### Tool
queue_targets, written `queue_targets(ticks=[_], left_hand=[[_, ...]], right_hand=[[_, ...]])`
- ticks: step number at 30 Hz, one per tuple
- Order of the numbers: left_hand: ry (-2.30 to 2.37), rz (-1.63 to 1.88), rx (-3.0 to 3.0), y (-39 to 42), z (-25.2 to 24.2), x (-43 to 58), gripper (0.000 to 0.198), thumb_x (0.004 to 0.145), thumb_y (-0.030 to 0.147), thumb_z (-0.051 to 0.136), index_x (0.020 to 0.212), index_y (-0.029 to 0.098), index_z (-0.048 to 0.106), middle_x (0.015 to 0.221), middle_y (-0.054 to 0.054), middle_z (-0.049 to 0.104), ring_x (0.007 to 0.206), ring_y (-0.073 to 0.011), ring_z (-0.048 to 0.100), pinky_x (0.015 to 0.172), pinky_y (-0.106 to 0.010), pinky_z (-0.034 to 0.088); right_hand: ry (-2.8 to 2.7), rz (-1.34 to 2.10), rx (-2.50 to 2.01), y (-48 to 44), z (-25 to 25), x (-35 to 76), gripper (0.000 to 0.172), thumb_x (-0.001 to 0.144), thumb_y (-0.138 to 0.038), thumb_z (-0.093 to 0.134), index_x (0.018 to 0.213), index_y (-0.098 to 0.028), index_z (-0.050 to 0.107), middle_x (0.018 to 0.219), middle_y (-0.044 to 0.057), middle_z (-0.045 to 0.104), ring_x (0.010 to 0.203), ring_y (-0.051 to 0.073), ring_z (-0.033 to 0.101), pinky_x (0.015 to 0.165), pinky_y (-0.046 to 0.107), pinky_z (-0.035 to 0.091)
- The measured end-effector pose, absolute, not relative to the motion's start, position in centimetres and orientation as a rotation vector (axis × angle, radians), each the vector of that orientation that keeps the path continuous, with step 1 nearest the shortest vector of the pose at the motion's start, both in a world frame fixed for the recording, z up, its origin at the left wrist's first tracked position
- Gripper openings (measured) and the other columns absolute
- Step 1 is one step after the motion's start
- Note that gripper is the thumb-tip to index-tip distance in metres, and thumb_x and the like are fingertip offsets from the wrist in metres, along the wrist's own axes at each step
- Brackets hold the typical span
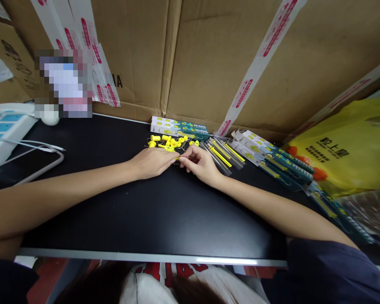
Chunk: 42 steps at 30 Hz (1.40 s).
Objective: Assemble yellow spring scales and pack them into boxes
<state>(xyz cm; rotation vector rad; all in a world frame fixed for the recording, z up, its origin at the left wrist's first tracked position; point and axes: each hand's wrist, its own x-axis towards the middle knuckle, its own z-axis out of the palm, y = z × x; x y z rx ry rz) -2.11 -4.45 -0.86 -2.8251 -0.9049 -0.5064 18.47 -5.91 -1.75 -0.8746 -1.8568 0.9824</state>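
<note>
My left hand (154,162) lies back up over the black table, its fingers closed and reaching toward the right hand. A small yellow plastic piece (177,158) shows at its fingertips. My right hand (200,164) meets it there in a pinch, thumb against forefinger; what the pinch holds is too small to make out. Just beyond the hands lies a loose pile of yellow plastic parts (174,142) with thin metal springs and hooks among them. Beside my right hand are several clear plastic tubes (229,153) with yellow strips inside.
A printed box (180,128) lies behind the parts, and more such boxes (272,158) lie to the right. A yellow plastic bag (348,143) stands at the far right. On the left are a power strip (11,126) and cables (41,145). Cardboard cartons (205,55) wall the back.
</note>
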Motion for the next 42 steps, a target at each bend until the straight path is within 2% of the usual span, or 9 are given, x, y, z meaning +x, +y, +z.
queue_targets(ticks=[5, 9, 16, 25, 42], left_hand=[[-1.000, -0.484, -2.763, -4.9, -0.8, -1.9, 0.025, 0.095, 0.022, 0.037, 0.097, 0.016, 0.061, 0.091, -0.004, 0.072, 0.082, -0.0172, 0.068, 0.061, -0.025, 0.041], [-1.026, -0.435, -2.716, -5.2, -0.7, -1.7, 0.026, 0.096, 0.028, 0.039, 0.092, 0.016, 0.061, 0.087, -0.006, 0.072, 0.076, -0.0185, 0.069, 0.055, -0.025, 0.038], [-1.076, -0.405, -2.653, -5.3, -0.7, -1.6, 0.033, 0.098, 0.036, 0.038, 0.089, 0.016, 0.063, 0.073, -0.006, 0.069, 0.064, -0.0190, 0.066, 0.049, -0.025, 0.035], [-0.942, -0.348, -2.618, -5.4, -0.7, -1.8, 0.028, 0.097, 0.031, 0.042, 0.088, 0.014, 0.063, 0.076, -0.007, 0.070, 0.069, -0.0188, 0.067, 0.050, -0.025, 0.035], [-1.230, -0.152, -2.841, -5.8, 1.5, -1.4, 0.028, 0.096, 0.034, 0.042, 0.088, 0.019, 0.064, 0.078, -0.004, 0.071, 0.069, -0.0183, 0.067, 0.051, -0.024, 0.036]], right_hand=[[-1.878, 0.950, -0.893, -6.0, -1.7, 18.6, 0.034, 0.085, -0.050, 0.062, 0.077, -0.021, 0.046, 0.069, 0.000, 0.063, 0.051, 0.009, 0.053, 0.048, 0.023, 0.043], [-1.933, 0.865, -0.856, -5.9, -1.9, 18.7, 0.031, 0.086, -0.046, 0.063, 0.077, -0.021, 0.048, 0.071, 0.001, 0.061, 0.063, 0.013, 0.057, 0.058, 0.026, 0.045], [-2.038, 0.681, -0.847, -6.0, -1.8, 18.8, 0.024, 0.090, -0.037, 0.059, 0.075, -0.021, 0.049, 0.070, 0.000, 0.058, 0.062, 0.013, 0.052, 0.058, 0.027, 0.041], [-2.318, 0.086, -0.751, -5.5, -1.8, 19.0, 0.017, 0.087, -0.018, 0.055, 0.072, -0.021, 0.047, 0.069, 0.002, 0.055, 0.070, 0.017, 0.049, 0.066, 0.030, 0.037], [-2.352, -0.026, -0.753, -5.7, -1.8, 19.3, 0.024, 0.092, -0.026, 0.055, 0.070, -0.021, 0.049, 0.068, 0.003, 0.060, 0.070, 0.018, 0.049, 0.066, 0.032, 0.035]])
